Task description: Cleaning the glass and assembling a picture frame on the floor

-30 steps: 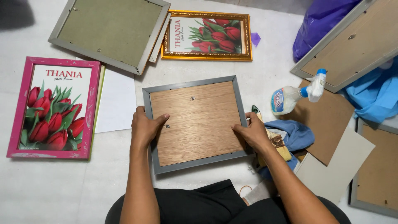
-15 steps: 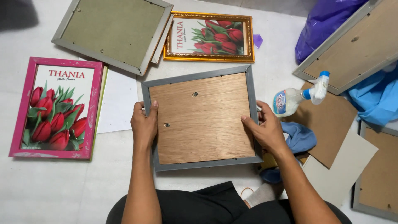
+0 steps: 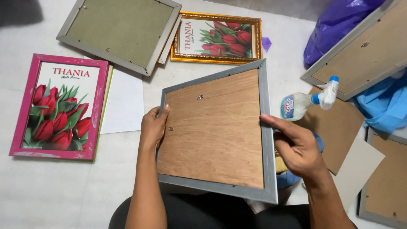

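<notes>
I hold a grey picture frame back side up, its brown wooden backing board facing me, lifted and tilted above my lap. My left hand grips its left edge, thumb on the backing near a small metal clip. My right hand holds the right edge with the fingers spread along the grey rim. Small metal tabs and a hanger show on the backing.
On the white floor lie a pink frame with a red tulip print, a gold frame with tulips, a grey frame face down, a spray bottle, blue cloth, a purple bag and cardboard sheets.
The frame has come up off the floor toward me and tilted, its far right corner raised. My right hand shifted along the right edge with its fingers now extended.
</notes>
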